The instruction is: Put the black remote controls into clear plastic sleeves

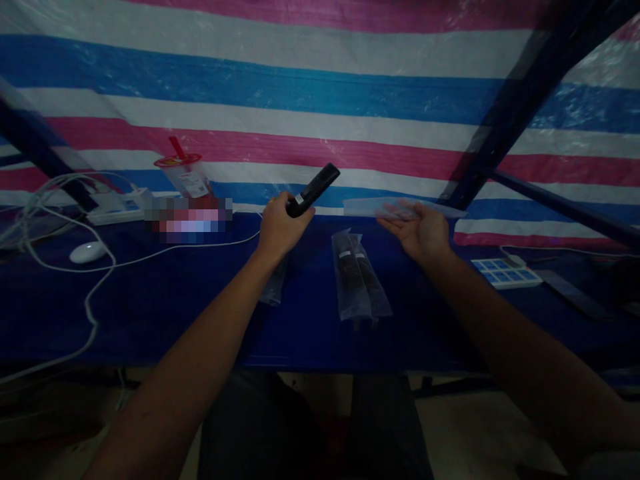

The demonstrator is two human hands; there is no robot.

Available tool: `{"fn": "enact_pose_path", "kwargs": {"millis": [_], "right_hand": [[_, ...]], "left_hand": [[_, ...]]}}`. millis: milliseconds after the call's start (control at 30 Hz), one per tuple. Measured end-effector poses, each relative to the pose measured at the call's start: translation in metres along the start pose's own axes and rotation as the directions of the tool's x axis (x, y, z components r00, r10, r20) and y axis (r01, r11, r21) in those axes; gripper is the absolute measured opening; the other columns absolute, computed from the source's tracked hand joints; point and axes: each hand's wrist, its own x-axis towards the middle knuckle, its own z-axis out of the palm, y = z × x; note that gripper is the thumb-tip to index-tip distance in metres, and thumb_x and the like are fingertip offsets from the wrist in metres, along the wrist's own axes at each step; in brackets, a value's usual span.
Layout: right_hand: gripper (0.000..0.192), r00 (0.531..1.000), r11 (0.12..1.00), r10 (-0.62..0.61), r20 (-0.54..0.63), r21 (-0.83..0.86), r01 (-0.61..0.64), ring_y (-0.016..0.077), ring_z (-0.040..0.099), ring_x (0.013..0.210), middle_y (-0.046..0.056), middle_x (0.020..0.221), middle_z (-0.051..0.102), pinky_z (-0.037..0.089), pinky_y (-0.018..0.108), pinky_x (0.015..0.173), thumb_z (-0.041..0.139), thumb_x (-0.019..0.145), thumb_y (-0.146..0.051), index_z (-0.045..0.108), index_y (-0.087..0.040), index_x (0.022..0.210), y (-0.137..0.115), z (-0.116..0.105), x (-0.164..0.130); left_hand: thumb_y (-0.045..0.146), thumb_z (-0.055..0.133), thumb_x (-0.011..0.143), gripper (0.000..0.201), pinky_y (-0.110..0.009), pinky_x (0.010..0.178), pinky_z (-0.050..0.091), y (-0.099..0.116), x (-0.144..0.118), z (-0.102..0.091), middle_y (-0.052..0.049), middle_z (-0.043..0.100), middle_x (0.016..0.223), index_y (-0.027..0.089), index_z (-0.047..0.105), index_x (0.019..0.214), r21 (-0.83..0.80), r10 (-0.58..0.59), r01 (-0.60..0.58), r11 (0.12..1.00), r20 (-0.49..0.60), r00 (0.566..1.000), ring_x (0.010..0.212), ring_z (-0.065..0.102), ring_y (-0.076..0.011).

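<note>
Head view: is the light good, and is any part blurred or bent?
Head view: dim, the dark table hides detail; left hand with the black remote stays readable; a pixelated patch sits beside the cup; the striped tarp is brightest; edges bow from the wide lens.

A pink, white and blue striped tarp [320, 100] hangs behind the dark blue counter [175, 313]; dark metal struts [520, 100] cross it in dim light.

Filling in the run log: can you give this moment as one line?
left hand: grips black slim remote | right hand: holds clear plastic sleeve | dark blue table: two bagged remotes
</note>
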Motion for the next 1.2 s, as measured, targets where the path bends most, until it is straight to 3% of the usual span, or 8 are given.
{"fn": "enact_pose_path", "kwargs": {"millis": [167, 400, 667, 900, 1067, 1200], "right_hand": [[0.027, 0.984, 0.996, 0.088, 0.157, 0.009, -0.091, 0.0286, 0.075, 0.095, 0.014, 0.105, 0.073, 0.058, 0.054, 0.091, 0.035, 0.097, -0.032, 0.056, -0.019, 0.109, 0.012, 0.003, -0.008], [0.034, 0.911, 0.982, 0.184, 0.370, -0.039, -0.182, 0.0348, 0.070, 0.109, 0.014, 0.112, 0.072, 0.054, 0.062, 0.095, 0.048, 0.092, -0.051, 0.057, -0.023, 0.108, 0.032, 0.015, -0.029], [0.040, 0.910, 0.977, 0.212, 0.357, -0.062, -0.203, 0.0339, 0.065, 0.115, 0.010, 0.111, 0.071, 0.055, 0.057, 0.095, 0.061, 0.085, -0.060, 0.058, -0.026, 0.104, 0.038, 0.015, -0.033], [0.012, 0.926, 0.982, 0.182, 0.331, -0.018, -0.187, 0.0194, 0.069, 0.101, 0.003, 0.102, 0.072, 0.053, 0.038, 0.103, 0.069, 0.084, -0.027, 0.060, -0.024, 0.092, 0.048, 0.020, -0.040], [0.020, 0.909, 0.976, 0.215, 0.356, -0.053, -0.210, 0.0223, 0.072, 0.096, 0.003, 0.101, 0.073, 0.057, 0.047, 0.097, 0.068, 0.086, -0.025, 0.058, -0.027, 0.103, 0.050, 0.020, -0.043], [0.024, 0.915, 0.983, 0.179, 0.362, -0.018, -0.185, 0.0241, 0.074, 0.095, 0.003, 0.105, 0.073, 0.058, 0.051, 0.096, 0.068, 0.087, -0.021, 0.056, -0.028, 0.107, 0.052, 0.018, -0.043]], "left_hand": [[0.058, 0.073, 0.078, 0.043, -0.040, 0.082, 0.046, 0.012, -0.007, 0.002, -0.008, 0.062, 0.094, 0.021, 0.059, 0.094, 0.014, 0.105, -0.107, 0.994, 0.102, 0.989, 0.092, 0.059, -0.0251], [0.065, 0.077, 0.071, 0.053, -0.040, 0.082, 0.047, 0.020, -0.016, 0.006, -0.010, 0.063, 0.100, 0.021, 0.057, 0.095, 0.027, 0.116, -0.130, 0.991, 0.290, 0.950, 0.095, 0.060, -0.0275], [0.063, 0.077, 0.071, 0.057, -0.042, 0.082, 0.048, 0.014, -0.017, 0.011, -0.011, 0.062, 0.102, 0.020, 0.059, 0.103, -0.003, 0.149, -0.161, 0.987, 0.394, 0.907, 0.093, 0.060, -0.0277], [0.051, 0.070, 0.082, 0.034, -0.038, 0.084, 0.048, 0.019, -0.018, 0.012, -0.008, 0.064, 0.098, 0.021, 0.061, 0.096, -0.113, 0.192, -0.159, 0.981, 0.426, 0.884, 0.095, 0.060, -0.0237], [0.043, 0.070, 0.082, 0.026, -0.037, 0.086, 0.048, 0.018, -0.016, 0.015, -0.007, 0.068, 0.098, 0.021, 0.062, 0.094, -0.196, 0.185, -0.107, 0.975, 0.439, 0.879, 0.094, 0.063, -0.0216], [0.046, 0.069, 0.082, 0.029, -0.036, 0.077, 0.050, 0.011, -0.013, 0.018, -0.007, 0.070, 0.093, 0.020, 0.062, 0.092, -0.229, 0.053, 0.065, 0.971, 0.476, 0.878, 0.085, 0.065, -0.0205]]}}
